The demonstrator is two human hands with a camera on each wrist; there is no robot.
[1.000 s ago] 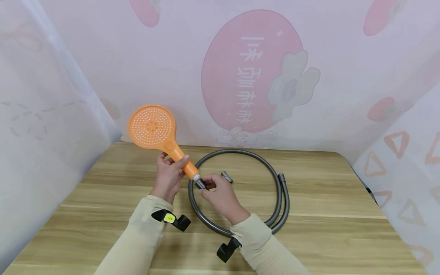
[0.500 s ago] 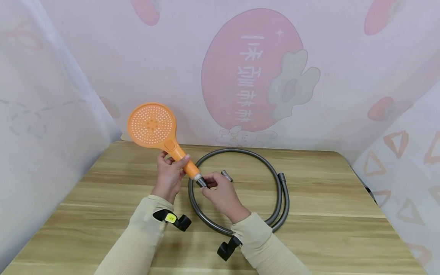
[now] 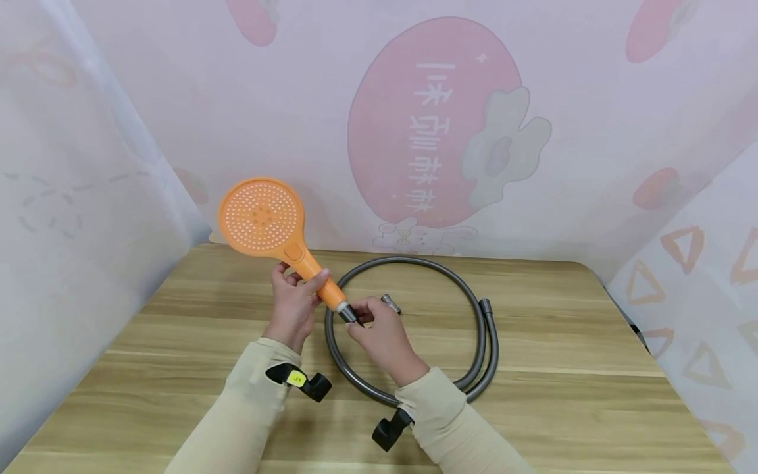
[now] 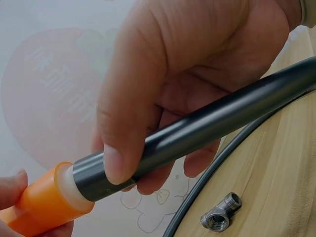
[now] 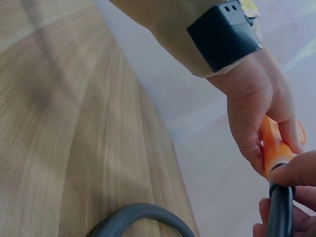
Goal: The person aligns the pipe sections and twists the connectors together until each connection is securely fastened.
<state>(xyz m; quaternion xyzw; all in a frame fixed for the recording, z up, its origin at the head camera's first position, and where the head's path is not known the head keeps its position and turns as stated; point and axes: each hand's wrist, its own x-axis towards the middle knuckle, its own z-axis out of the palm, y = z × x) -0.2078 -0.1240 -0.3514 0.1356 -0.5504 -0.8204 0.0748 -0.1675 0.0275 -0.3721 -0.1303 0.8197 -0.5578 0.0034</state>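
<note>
An orange shower head [image 3: 260, 218] is held up above the table, its perforated face toward the head camera. My left hand [image 3: 293, 308] grips its handle [image 3: 328, 289], thumb across the front. At the handle's lower end, my right hand [image 3: 386, 337] pinches the dark end connector [image 4: 91, 175] of a grey shower hose [image 4: 212, 123] between thumb and fingers. The connector sits against the white collar [image 4: 66, 181], part of which still shows. How far it is threaded on is hidden. In the right wrist view, the hose [image 5: 280, 212] runs down from the handle.
The rest of the hose [image 3: 408, 259] lies looped on the wooden table [image 3: 562, 349], its other end connector [image 3: 485, 306] at the right. Inside the loop lies a small metal T-shaped fitting [image 4: 221, 213]. A printed curtain [image 3: 592, 164] stands behind the table.
The shower head and left hand have shifted very slightly toward the right hand. A little less of the white collar shows in the head view. Both hands keep their holds.
</note>
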